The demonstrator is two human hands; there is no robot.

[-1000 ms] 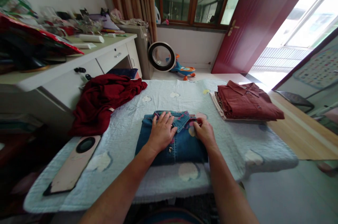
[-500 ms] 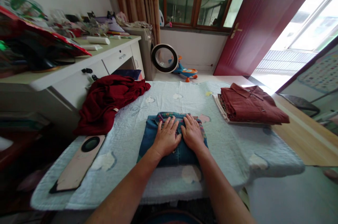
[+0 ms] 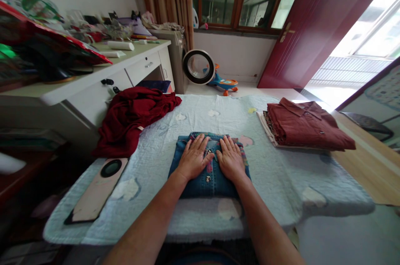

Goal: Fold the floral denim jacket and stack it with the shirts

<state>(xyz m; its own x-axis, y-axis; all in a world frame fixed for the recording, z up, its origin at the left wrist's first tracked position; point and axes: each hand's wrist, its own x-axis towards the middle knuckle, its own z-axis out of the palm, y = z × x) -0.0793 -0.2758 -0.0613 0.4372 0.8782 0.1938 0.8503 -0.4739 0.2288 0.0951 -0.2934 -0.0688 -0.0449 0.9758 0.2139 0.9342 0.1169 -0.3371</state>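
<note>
A folded blue denim shirt (image 3: 215,188) with metal buttons and colourful trim at the collar lies on the cloth-covered table (image 3: 268,198) in front of me. My left hand (image 3: 194,157) rests flat on its left half, fingers stretched toward the collar. On the right half lies my right hand (image 3: 230,158), also flat, with the fingers slightly spread. Both hands press on the top of the shirt and grip nothing. Parts of the collar are hidden under the fingers.
A crumpled dark red garment (image 3: 134,115) lies at the left, touching a flat pink object with a dark round disc (image 3: 96,192). Several folded clothes are stacked at the right, a rust-red shirt (image 3: 308,127) on top. Beyond stand a white desk (image 3: 140,67) and a washing machine (image 3: 178,61) with its door open.
My hands have moved slightly apart on the denim shirt, uncovering more of the button front between them. The whole view has shifted a little.
</note>
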